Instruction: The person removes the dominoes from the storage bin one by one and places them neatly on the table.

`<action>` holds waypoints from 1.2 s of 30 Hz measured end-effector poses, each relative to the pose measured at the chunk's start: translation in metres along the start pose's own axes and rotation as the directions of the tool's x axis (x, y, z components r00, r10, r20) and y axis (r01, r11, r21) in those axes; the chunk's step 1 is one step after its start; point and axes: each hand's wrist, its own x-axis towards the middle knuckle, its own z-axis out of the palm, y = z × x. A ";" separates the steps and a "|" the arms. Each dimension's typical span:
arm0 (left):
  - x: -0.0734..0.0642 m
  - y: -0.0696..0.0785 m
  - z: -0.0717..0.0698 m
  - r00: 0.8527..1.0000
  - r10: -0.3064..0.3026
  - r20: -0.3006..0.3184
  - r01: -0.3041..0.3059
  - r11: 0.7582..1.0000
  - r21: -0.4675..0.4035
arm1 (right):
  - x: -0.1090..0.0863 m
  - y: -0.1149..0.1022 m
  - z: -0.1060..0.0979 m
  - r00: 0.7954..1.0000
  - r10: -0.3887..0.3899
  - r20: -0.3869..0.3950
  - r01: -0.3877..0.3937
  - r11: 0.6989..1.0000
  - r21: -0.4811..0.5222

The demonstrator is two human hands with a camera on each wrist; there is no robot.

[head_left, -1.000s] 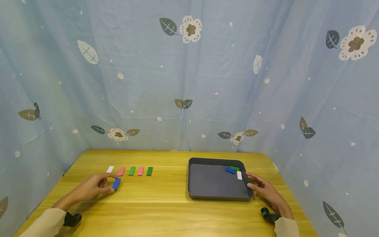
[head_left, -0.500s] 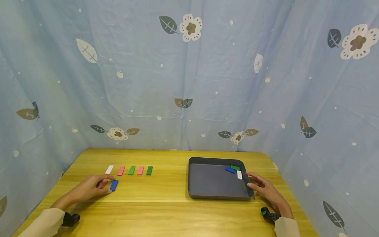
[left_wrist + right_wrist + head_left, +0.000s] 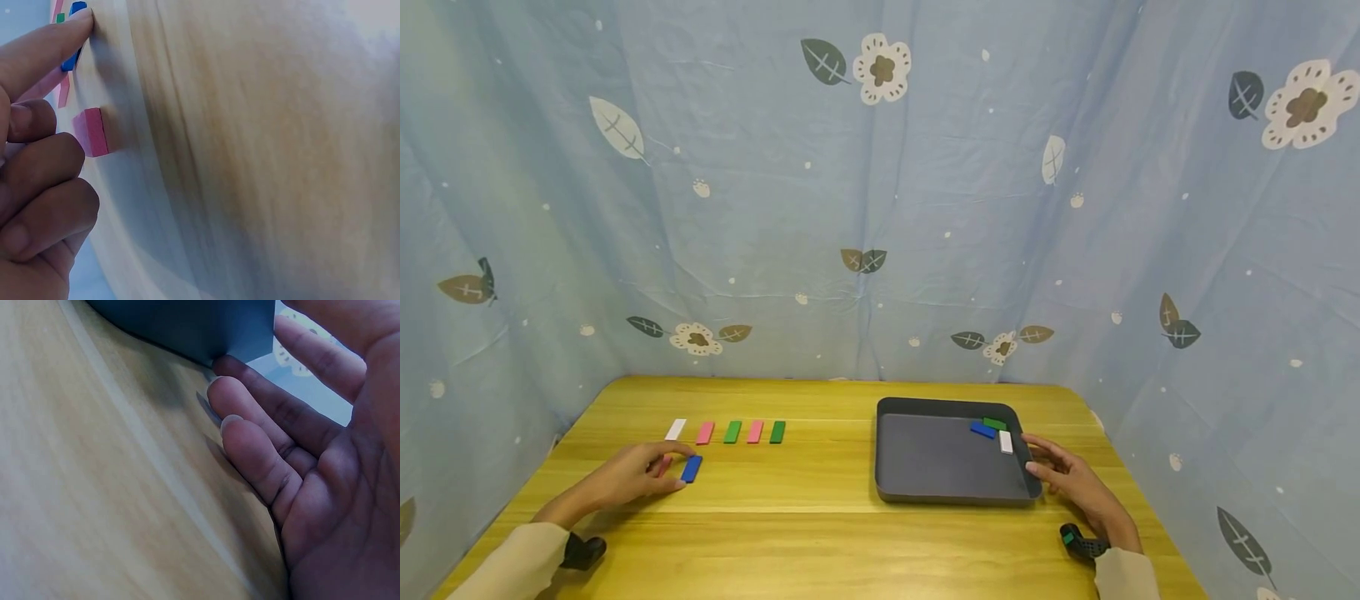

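Observation:
My left hand (image 3: 634, 477) pinches a blue domino-like block (image 3: 692, 469) between thumb and index finger, at the left of the table. A pink block (image 3: 92, 132) stands on the table beside its curled lower fingers in the left wrist view; in the head view the hand mostly covers it. At the right side of the dark grey tray (image 3: 925, 500), my right hand (image 3: 1075, 483) holds the rim, thumb and index finger over the edge. Its other fingers (image 3: 250, 447) lie along the table outside the tray wall.
Behind the left hand runs a row: a white block (image 3: 676, 429), two pink blocks (image 3: 705, 432) and two green blocks (image 3: 732, 432). A green (image 3: 995, 423), a blue (image 3: 982, 429) and a white block (image 3: 1006, 442) lie in the tray's far right corner. A floral curtain (image 3: 805, 208) surrounds the table.
My left hand has shifted the blue block slightly left and toward me, then a little back right. The pink block by its fingers has come into view. The right hand and tray stay put.

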 end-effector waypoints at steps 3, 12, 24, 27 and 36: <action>0.001 0.000 -0.001 1.000 -0.001 0.008 0.001 1.000 -0.014 | 0.001 0.000 -0.001 1.000 -0.004 0.005 0.004 1.000 0.000; 0.008 0.005 -0.003 1.000 0.007 -0.005 -0.007 1.000 -0.009 | -0.001 -0.001 -0.002 1.000 -0.020 0.014 0.020 1.000 0.008; 0.044 0.031 0.002 0.994 0.079 -0.081 -0.077 0.997 0.024 | 0.001 0.000 -0.001 1.000 -0.007 -0.003 0.007 1.000 0.006; 0.057 0.043 0.007 0.990 0.114 -0.082 -0.111 0.993 0.041 | -0.001 0.000 0.000 1.000 -0.024 0.011 0.024 1.000 -0.001; 0.099 0.075 0.025 0.983 0.171 -0.065 -0.170 0.985 0.015 | -0.002 0.000 0.000 0.999 -0.038 0.012 0.038 0.999 -0.004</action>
